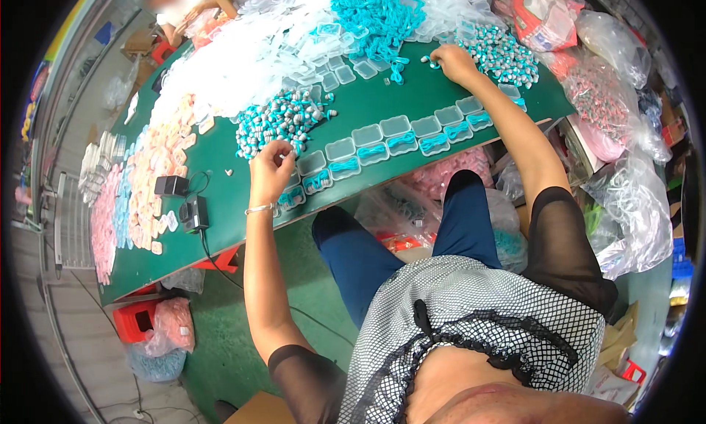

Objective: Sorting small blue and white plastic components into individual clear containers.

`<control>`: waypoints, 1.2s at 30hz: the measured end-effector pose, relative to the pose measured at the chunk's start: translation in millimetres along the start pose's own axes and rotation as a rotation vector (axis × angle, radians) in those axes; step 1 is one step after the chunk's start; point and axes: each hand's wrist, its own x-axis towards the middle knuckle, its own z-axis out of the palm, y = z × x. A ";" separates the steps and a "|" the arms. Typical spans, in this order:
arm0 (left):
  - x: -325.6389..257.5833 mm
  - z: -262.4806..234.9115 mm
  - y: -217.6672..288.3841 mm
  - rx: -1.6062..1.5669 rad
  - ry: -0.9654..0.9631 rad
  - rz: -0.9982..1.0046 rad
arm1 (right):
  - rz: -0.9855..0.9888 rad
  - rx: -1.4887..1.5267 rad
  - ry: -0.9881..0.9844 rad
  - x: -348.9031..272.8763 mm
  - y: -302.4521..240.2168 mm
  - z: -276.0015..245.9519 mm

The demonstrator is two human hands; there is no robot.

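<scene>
A: Left hand [270, 175], quick?
B: Thumb and index curl in close, narrow gap, at the near edge of the left heap of teal-and-grey earbud-like pieces [273, 121]. Can't tell if one is gripped; fingertips hide it.
A: Right hand [457, 65]?
B: Fingers narrow, pointing left. Couple of loose pieces [426, 60] right at the tips; touched or pinched, can't tell. The right heap [504, 56], same kind, is just right of those fingers.
A: Rest of the bench [353, 104]?
B: Row of clear plastic cases [397, 126], lids laid back on the far side. Runs from just beside the left fingers, rightward, passing on the near side of the right fingers. Teal cords [401, 141] lie bundled in most. Big tangle of teal cord [379, 16] beyond the right fingers, slightly left. Black boxy device [170, 185] left of the left fingers.
A: Handling?
B: Judging by looks: pieces are light, hard, smooth, so liable to roll or slip. Best pinched singly across the grey body, fingertips only. Any attached cord would be limp and could snag neighbours.
A: Cords, cases?
B: Cords likely soft, light, hard to break; grab mid-bundle. Cases probably thin, fairly stiff, slippery; hold by the side walls, hinge spared.
</scene>
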 end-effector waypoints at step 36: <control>-42.5 60.0 20.1 0.208 0.118 0.275 | -0.538 0.473 0.043 -114.7 -248.3 -21.4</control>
